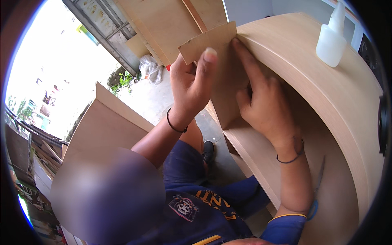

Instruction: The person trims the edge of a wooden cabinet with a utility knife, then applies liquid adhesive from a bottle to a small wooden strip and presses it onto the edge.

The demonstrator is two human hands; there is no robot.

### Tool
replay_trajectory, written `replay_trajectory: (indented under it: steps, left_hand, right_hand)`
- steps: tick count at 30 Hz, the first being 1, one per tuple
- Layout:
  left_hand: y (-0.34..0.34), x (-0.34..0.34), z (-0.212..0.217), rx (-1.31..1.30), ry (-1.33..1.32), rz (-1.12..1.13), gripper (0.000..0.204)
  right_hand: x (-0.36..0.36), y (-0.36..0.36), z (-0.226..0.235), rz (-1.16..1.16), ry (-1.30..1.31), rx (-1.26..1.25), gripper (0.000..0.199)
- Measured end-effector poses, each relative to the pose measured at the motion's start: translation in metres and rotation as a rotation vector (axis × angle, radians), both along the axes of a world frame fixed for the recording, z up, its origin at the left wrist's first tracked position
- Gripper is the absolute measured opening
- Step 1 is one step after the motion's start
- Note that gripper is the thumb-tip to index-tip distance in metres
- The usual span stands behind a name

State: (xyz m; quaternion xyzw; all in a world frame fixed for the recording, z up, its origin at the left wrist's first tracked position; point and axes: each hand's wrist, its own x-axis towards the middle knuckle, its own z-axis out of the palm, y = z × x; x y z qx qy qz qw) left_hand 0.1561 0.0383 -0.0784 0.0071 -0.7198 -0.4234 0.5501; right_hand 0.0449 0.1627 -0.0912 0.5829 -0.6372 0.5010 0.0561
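My left hand (pixel 190 83) grips a thin brown wood sheet (pixel 208 38) by its left side, with the thumb in front and the other fingers mostly behind it. The sheet stands upright at the far end of a curved wooden cabinet piece (pixel 294 53). My right hand (pixel 267 108) reaches in under the curved rim. Its index finger is stretched out and its tip touches near the sheet's right edge, while the thumb is apart and the other fingers are bent. Nothing shows in this hand. A pair of scissors with blue handles (pixel 313 209) lies inside the cabinet piece, beside my right forearm.
A white squeeze bottle with a pointed nozzle (pixel 331 45) stands on the curved top. Another curved wooden panel (pixel 104 118) is at the left. Large wooden boards (pixel 163 28) lean at the back. A clear plastic bag (pixel 150 69) lies on the grey floor (pixel 161 96).
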Motion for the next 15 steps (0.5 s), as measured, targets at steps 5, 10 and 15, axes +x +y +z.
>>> replay_trajectory:
  steps: [5,10,15]
  left_hand:
    - [0.002,0.0,0.001,-0.131,-0.116,0.261,0.016]
    - [-0.005,0.008,0.007,-0.168,-0.212,0.237,0.011]
    - [-0.011,0.001,-0.022,-0.064,-0.128,0.06,0.021]
  right_hand:
    - [0.001,0.006,0.005,-0.042,0.001,0.118,0.082]
    - [0.002,0.006,0.009,-0.057,0.05,0.136,0.079]
    - [0.002,0.01,0.013,-0.029,0.035,0.068,0.065]
